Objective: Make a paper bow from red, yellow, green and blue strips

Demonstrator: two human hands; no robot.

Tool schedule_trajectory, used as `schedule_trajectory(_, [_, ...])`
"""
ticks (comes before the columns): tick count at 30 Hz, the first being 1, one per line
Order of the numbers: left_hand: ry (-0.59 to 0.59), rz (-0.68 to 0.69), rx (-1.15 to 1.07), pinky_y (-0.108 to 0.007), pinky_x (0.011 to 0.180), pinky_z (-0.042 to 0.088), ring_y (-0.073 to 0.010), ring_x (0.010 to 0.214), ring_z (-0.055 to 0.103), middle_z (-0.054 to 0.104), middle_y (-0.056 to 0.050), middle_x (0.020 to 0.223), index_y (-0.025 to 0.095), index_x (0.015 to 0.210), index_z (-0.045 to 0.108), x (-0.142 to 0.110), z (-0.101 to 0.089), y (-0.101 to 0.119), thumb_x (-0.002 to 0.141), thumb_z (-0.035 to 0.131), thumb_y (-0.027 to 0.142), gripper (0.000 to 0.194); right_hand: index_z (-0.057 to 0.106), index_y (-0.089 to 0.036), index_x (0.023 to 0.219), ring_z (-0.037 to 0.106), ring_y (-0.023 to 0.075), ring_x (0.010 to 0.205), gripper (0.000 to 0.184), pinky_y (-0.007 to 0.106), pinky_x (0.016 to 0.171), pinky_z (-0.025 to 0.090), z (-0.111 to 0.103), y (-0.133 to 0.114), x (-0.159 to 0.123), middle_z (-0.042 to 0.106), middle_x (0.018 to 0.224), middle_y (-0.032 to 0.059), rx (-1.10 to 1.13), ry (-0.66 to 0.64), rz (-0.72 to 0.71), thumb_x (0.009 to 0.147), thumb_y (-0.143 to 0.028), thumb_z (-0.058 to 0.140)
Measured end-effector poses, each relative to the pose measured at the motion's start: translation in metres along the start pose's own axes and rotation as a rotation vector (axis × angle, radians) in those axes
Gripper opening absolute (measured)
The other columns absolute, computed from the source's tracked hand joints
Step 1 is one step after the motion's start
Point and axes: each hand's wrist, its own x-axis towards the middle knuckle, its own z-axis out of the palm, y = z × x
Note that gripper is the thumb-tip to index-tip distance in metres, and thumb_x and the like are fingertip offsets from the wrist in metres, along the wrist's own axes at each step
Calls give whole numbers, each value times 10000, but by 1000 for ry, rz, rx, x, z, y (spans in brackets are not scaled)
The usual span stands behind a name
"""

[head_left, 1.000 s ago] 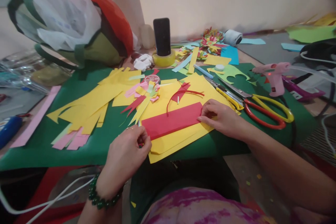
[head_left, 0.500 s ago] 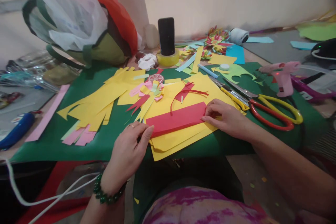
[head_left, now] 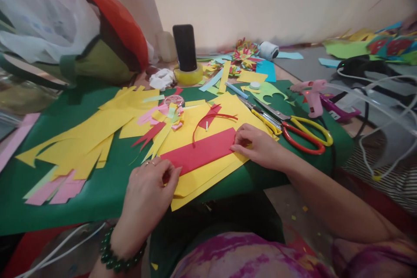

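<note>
A folded strip of red paper [head_left: 200, 152] lies slanted over yellow sheets [head_left: 208, 178] in front of me. At its left end, my left hand [head_left: 150, 186] pinches the paper between thumb and curled fingers. The opposite end sits in the pinch of my right hand [head_left: 256, 143]. Just beyond the strip are a thin curved red paper strip [head_left: 216, 116] and a small red paper scrap [head_left: 213, 115]. To the left of these lies a bunch of pink, yellow and green paper strips [head_left: 171, 113].
Scissors [head_left: 301, 132] and a yellow-handled cutter [head_left: 269, 121] lie right of the sheets, near a pink glue gun [head_left: 311, 95]. A phone [head_left: 184, 47] stands in a yellow tape roll [head_left: 189, 74]. Yellow cut paper [head_left: 84, 134] spreads leftward; a bag [head_left: 110, 56] stands behind.
The view has turned to the right, so everything sits further left in it. Both hands keep hold of the red paper, which lies nearly the same on the yellow sheets.
</note>
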Motion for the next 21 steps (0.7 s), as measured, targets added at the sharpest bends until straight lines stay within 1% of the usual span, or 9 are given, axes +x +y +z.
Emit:
schedule_trajectory(5, [-38, 20, 211, -346, 644, 331, -234, 710, 582, 610, -56, 694, 213, 673, 537, -1, -2, 6, 927, 402, 305, 302, 560, -188, 716, 563, 156, 737, 179, 290, 670, 466, 0, -1, 0, 554, 864, 53, -19, -1, -4, 872, -266, 598])
schedule_trajectory(9, [1, 88, 358, -387, 709, 360, -270, 782, 597, 638, -87, 760, 200, 725, 604, -3, -4, 8, 944, 385, 290, 323, 545, -190, 714, 562, 159, 738, 174, 289, 659, 466, 0, -2, -1, 555, 854, 50, -37, 1, -19, 868, -255, 592])
schedule_trajectory(10, [16, 123, 381, -396, 728, 369, -274, 802, 594, 643, -96, 793, 193, 777, 634, -2, -4, 8, 946, 382, 277, 315, 546, -192, 727, 564, 160, 742, 160, 289, 663, 470, -1, -3, -1, 558, 857, 50, -41, 3, -24, 868, -252, 591])
schedule_trajectory(12, [30, 217, 393, -397, 760, 384, -268, 852, 585, 649, -108, 906, 196, 992, 674, 0, -4, 7, 936, 386, 212, 294, 557, -193, 790, 574, 167, 761, 95, 295, 679, 480, -2, -4, -1, 572, 877, 57, -52, 8, -30, 866, -241, 588])
schedule_trajectory(13, [25, 275, 384, -390, 775, 391, -261, 885, 579, 645, -107, 976, 226, 1124, 654, 1, -4, 6, 921, 392, 166, 337, 562, -193, 834, 582, 172, 776, 55, 300, 692, 487, -2, -5, -2, 583, 897, 63, -55, 10, -32, 867, -233, 583])
schedule_trajectory(14, [13, 335, 369, -381, 791, 395, -252, 918, 574, 636, -100, 1040, 276, 1235, 610, 3, -4, 6, 901, 402, 122, 422, 565, -193, 878, 589, 176, 792, 33, 305, 705, 494, -2, -6, -2, 592, 917, 68, -56, 11, -36, 869, -224, 574])
schedule_trajectory(15, [-7, 396, 353, -374, 805, 398, -247, 949, 567, 625, -92, 1083, 332, 1304, 564, 5, -4, 6, 883, 413, 90, 508, 566, -194, 912, 595, 181, 808, 44, 310, 719, 500, -3, -6, -2, 601, 931, 73, -57, 12, -42, 873, -215, 562])
schedule_trajectory(17, [-58, 491, 331, -374, 825, 399, -247, 980, 556, 614, -84, 1091, 396, 1340, 526, 9, -5, 7, 867, 442, 71, 580, 571, -196, 953, 606, 189, 840, 82, 320, 747, 511, -3, -5, -3, 613, 955, 80, -54, 11, -58, 880, -197, 534])
schedule_trajectory(21, [-150, 564, 314, -372, 793, 405, -247, 910, 546, 609, -91, 1010, 368, 1333, 541, 13, -9, 8, 855, 470, 65, 570, 576, -198, 1006, 622, 191, 878, 169, 328, 774, 529, -1, 1, -4, 625, 997, 92, -28, 32, -73, 873, -137, 493])
